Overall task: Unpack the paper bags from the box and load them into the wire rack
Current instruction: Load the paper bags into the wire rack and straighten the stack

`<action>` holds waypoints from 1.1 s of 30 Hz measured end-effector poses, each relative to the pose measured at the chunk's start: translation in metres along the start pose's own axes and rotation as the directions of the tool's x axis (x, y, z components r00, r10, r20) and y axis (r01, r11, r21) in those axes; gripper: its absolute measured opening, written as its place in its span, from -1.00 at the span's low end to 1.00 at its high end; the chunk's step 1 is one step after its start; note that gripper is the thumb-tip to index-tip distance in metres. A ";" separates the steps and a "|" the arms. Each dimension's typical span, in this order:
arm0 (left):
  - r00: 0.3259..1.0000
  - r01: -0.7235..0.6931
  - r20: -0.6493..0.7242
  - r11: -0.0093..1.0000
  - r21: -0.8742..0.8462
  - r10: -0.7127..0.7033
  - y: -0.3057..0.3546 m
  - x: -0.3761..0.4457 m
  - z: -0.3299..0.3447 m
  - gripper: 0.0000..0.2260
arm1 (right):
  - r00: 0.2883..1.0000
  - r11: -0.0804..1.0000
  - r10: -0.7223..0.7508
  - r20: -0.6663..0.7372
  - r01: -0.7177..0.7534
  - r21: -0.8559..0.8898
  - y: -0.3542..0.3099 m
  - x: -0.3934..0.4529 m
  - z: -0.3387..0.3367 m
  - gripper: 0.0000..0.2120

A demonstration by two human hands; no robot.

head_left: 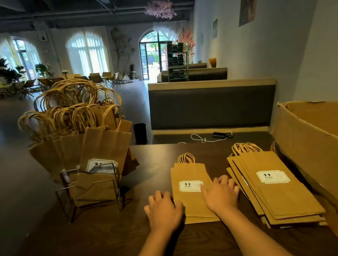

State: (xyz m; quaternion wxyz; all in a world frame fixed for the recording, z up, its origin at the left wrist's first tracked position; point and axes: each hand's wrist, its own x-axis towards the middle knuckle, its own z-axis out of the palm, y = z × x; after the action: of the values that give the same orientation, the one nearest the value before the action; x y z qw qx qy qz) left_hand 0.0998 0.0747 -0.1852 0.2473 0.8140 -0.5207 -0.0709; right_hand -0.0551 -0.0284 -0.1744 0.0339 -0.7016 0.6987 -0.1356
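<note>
Hands occupy the lower centre of the frame, both flanking a small stack of flat kraft paper bags that lies on the dark wooden table. Left hand rests palm down at the stack's left edge, fingers relaxed and slightly spread, thumb touching the paper; nothing is pinched. Right hand rests palm down on the stack's right edge, fingers spread, thumb lying on the top bag just beside its white label, which reads 9.9. Twisted paper handles of this stack point toward the upper part of the frame.

A second, thicker stack of flat bags lies to the right of centre, just beside the right hand, with the same 9.9 label facing up. At the right edge of the frame sits the open cardboard box, its torn flap touching or nearly touching this second stack; which, cannot be told.

At centre left stands the wire rack, holding upright bags in its front compartments. Behind it, many more upright paper bags crowd together, handles raised.

At the far edge of the table lie a white cable and a small dark device.
</note>
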 end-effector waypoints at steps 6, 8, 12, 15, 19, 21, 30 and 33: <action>0.994 -0.110 0.012 0.993 0.047 0.109 0.000 0.004 0.007 -0.55 | 0.999 0.989 -0.041 -0.030 0.045 0.139 0.016 0.004 0.008 -0.38; 0.990 -0.141 0.013 0.989 0.052 0.140 -0.002 0.002 0.008 -0.51 | 0.998 0.979 -0.057 -0.020 0.059 0.197 0.020 0.003 0.009 -0.40; 0.987 -0.163 0.016 0.984 0.068 0.162 -0.003 0.001 0.007 -0.45 | 0.997 0.942 -0.077 -0.024 0.081 0.325 0.021 0.002 0.008 -0.49; 0.988 -0.152 0.015 0.987 0.054 0.151 -0.005 0.000 0.008 -0.46 | 0.996 0.906 -0.085 -0.036 0.092 0.412 0.022 0.000 0.007 -0.59; 0.992 -0.123 -0.001 0.992 -0.017 0.123 -0.003 0.001 0.006 -0.49 | 0.994 0.788 -0.113 -0.009 0.095 0.608 0.024 0.000 0.011 -0.74; 0.994 -0.104 0.009 0.994 -0.045 0.104 -0.004 0.002 0.004 -0.48 | 0.994 0.658 -0.107 -0.011 0.079 0.749 0.026 -0.002 0.011 -0.73; 0.997 -0.019 0.059 0.872 -0.489 0.055 -0.007 0.008 -0.003 -0.88 | 0.988 0.313 -0.148 0.034 0.014 0.950 0.011 -0.011 -0.022 -0.80; 0.997 -0.063 -0.006 0.777 -0.626 0.076 -0.012 0.014 -0.010 -0.97 | 0.976 0.251 -0.209 0.056 -0.002 0.968 -0.001 -0.014 -0.031 -0.75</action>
State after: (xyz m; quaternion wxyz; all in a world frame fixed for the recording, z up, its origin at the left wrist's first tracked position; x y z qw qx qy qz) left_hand 0.1193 0.0693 -0.1804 0.5006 0.6654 -0.4998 -0.2386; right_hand -0.0613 -0.0102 -0.1459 0.5051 -0.5887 0.4176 -0.4732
